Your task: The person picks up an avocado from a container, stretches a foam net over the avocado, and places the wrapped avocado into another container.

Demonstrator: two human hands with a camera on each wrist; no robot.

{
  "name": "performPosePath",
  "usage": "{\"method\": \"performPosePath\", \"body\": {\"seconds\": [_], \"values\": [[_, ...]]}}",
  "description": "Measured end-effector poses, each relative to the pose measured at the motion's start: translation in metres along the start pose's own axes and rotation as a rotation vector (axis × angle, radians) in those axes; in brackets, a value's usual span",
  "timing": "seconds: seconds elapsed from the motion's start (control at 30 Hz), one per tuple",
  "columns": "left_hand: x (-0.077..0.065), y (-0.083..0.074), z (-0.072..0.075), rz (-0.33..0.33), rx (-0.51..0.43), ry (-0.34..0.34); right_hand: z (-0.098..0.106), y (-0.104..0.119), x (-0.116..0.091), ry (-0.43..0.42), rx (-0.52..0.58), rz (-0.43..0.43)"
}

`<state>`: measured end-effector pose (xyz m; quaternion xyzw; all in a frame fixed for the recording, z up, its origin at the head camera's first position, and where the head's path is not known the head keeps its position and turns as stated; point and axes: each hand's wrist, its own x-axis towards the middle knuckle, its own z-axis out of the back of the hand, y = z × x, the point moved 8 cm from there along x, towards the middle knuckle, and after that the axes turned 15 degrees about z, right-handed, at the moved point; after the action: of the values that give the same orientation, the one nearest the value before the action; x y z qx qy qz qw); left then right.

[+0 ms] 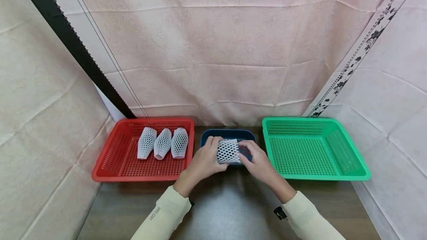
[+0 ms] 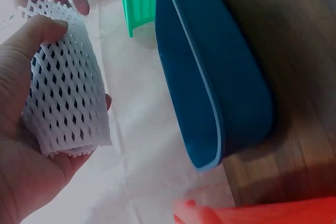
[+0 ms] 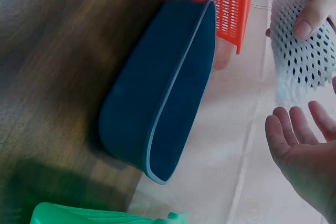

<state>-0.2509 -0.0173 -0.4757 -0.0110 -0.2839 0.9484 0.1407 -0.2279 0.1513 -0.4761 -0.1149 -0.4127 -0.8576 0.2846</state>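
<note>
A white foam net sleeve (image 1: 228, 151) lies across my left hand (image 1: 207, 158), whose thumb and fingers grip it over the blue tub (image 1: 205, 136). In the left wrist view the thumb presses on the sleeve's mesh (image 2: 68, 93), and dark shows through its holes; I cannot tell what is inside. My right hand (image 1: 260, 162) is at the sleeve's right end, fingers spread and loosely bent. From the right wrist view, the right fingers (image 3: 302, 124) lie just below the sleeve's end (image 3: 299, 51). A dark reddish patch shows in the tub beside the right fingers.
To the left stands a red basket (image 1: 110, 158) with three white net-covered pieces (image 1: 162, 143) lying side by side. A green basket (image 1: 301, 155) stands on the right. Both flank the blue tub on the dark wooden table (image 1: 217, 210), against a pale cloth backdrop (image 1: 213, 47).
</note>
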Motion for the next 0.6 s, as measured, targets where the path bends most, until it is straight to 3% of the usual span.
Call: {"method": "performPosePath", "body": {"seconds": [0.23, 0.4, 0.6], "values": [[-0.001, 0.029, 0.024, 0.082, -0.046, -0.114, -0.011, -0.003, -0.003, 0.038, -0.021, -0.055], [-0.002, 0.052, 0.045, 0.138, -0.041, -0.204, -0.024, 0.000, -0.002, 0.081, -0.050, -0.024], [0.000, 0.075, 0.068, 0.187, -0.014, -0.244, -0.046, 0.008, 0.004, 0.165, -0.068, 0.017]]}}
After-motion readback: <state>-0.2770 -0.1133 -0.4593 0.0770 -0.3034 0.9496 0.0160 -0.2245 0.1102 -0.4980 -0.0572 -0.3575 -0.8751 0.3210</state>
